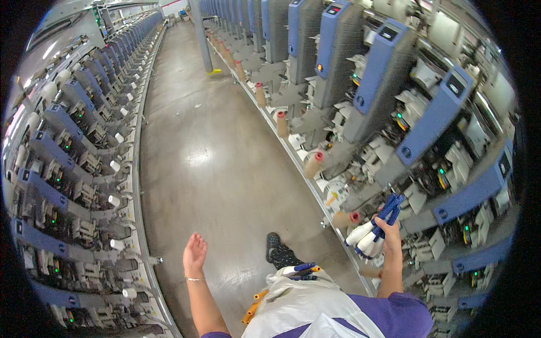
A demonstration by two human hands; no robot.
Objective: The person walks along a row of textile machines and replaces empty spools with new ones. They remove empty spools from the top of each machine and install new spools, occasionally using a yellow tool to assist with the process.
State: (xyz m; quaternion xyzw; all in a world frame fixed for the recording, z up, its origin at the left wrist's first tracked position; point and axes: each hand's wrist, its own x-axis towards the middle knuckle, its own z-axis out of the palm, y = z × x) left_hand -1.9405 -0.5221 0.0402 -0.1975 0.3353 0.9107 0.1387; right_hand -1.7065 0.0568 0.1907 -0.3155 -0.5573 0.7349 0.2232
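Observation:
In my right hand (389, 234) is a bundle of several yarn bobbins (370, 239), blue tubes with white yarn wound on their lower ends. My fingers are closed round the blue tubes, beside the machine row on the right. My left hand (195, 254) hangs over the aisle with its fingers stretched out and nothing in it. At my waist, a white apron (298, 307) carries orange tubes (252, 310) and blue tubes (304, 266) that stick out at its top and left side.
A long row of blue and grey winding machines (380, 67) lines the right, with brown yarn cones (314, 165) along its edge. Another machine row (73, 135) with small white cones (115, 200) runs on the left. Between them lies a grey floor (220, 141); a pillar (200, 39) stands farther along.

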